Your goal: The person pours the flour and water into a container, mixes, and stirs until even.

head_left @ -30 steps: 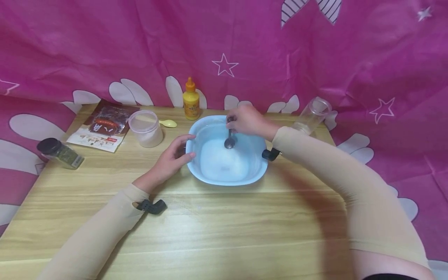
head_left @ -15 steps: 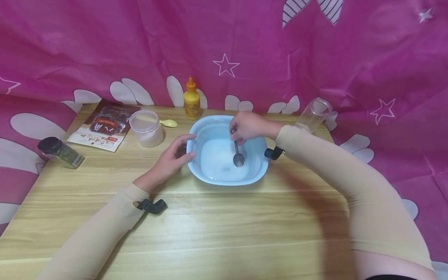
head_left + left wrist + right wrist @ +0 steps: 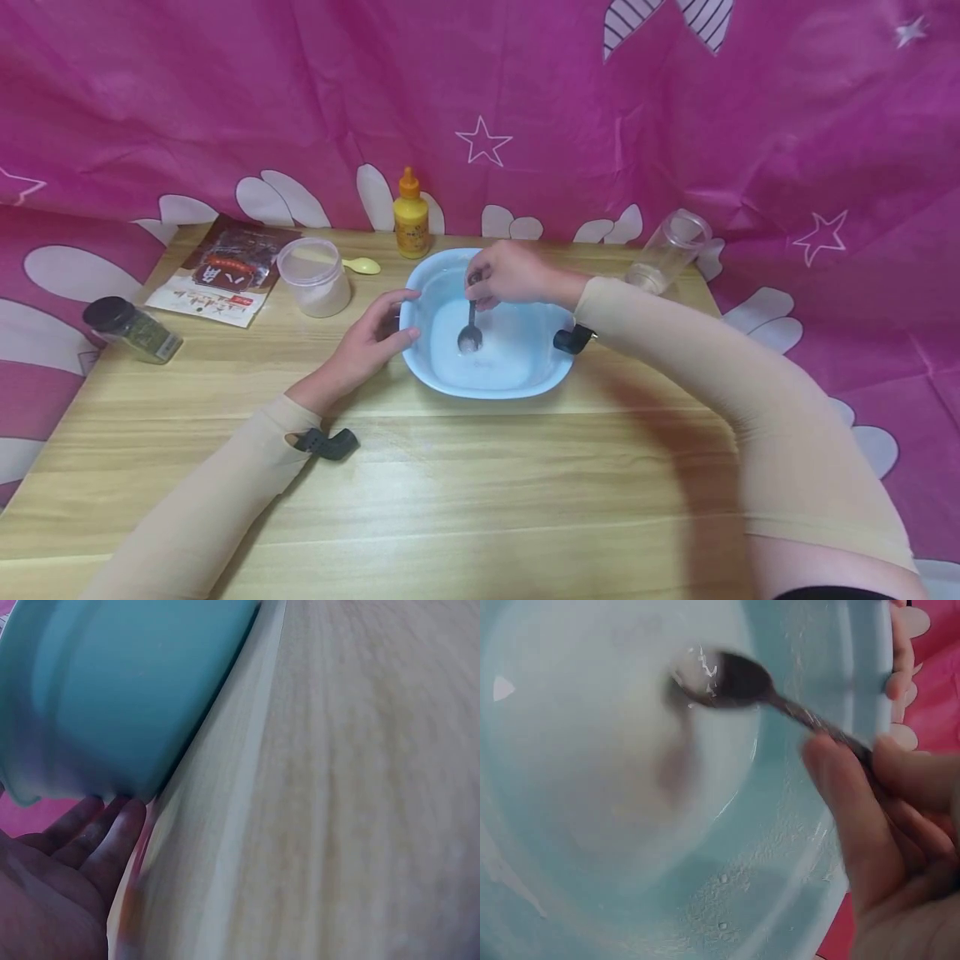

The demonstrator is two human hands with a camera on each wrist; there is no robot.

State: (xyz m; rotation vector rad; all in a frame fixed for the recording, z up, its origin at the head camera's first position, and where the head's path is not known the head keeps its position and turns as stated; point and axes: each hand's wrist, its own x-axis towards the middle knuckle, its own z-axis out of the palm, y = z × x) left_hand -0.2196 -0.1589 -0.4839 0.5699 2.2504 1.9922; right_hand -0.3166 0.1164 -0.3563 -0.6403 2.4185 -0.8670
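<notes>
My right hand pinches the handle of a dark metal spoon between thumb and fingers. The spoon's bowl is down in the light blue basin, and in the right wrist view the spoon's bowl has clear liquid glinting in it. Cloudy whitish liquid covers the basin's floor. At the basin's left side, my left hand holds the rim, thumb and forefinger over the edge. Its other fingers touch the outer wall in the left wrist view.
Left of the basin are a clear tub of white powder, a yellow spoon, a brown-and-white packet and a black-capped jar. A yellow squeeze bottle stands behind. Beyond my right forearm is a clear glass.
My right hand first swung the spoon right and towards me in the basin, then moved it left. The left hand and basin have stayed in place.
</notes>
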